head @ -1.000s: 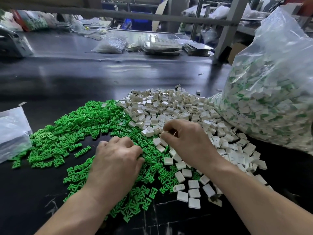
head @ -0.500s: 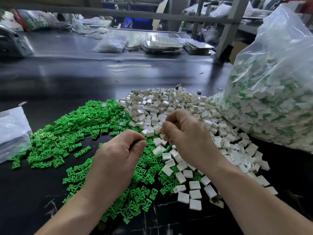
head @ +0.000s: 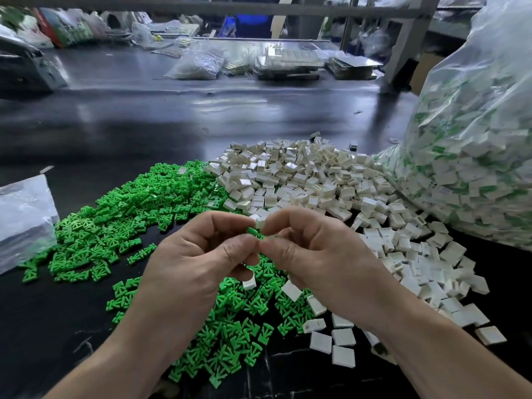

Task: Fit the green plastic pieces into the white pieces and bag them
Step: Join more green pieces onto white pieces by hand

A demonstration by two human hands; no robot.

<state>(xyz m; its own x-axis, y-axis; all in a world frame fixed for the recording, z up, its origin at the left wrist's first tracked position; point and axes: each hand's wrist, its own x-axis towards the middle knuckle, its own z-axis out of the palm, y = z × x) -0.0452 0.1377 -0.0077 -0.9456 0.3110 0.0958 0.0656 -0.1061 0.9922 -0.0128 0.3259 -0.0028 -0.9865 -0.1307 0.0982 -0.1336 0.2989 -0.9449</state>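
Currently pinched at left hand [head: 195,263] fingertips: small green pronged plastic piece [head: 252,231]. Pinched by right hand [head: 313,254], touching it: small white square plastic shell [head: 260,223]. Probably light, stiff, slippery; best gripped by flat sides.

Green pieces [head: 138,226]: moulded plastic, smooth, faint sheen. White pieces [head: 302,180]: moulded plastic, smooth, off-white, some faces glossy where light catches them. Large bag [head: 475,82]: thin clear plastic film, crinkled, shiny. Small bag [head: 23,220]: clear film, wrinkled, glossy. Table top [head: 144,125]: black, smooth, glossy, mirror-like reflections, pale scuffs at the near edge. Frame bar [head: 230,8]: grey metal, matt.
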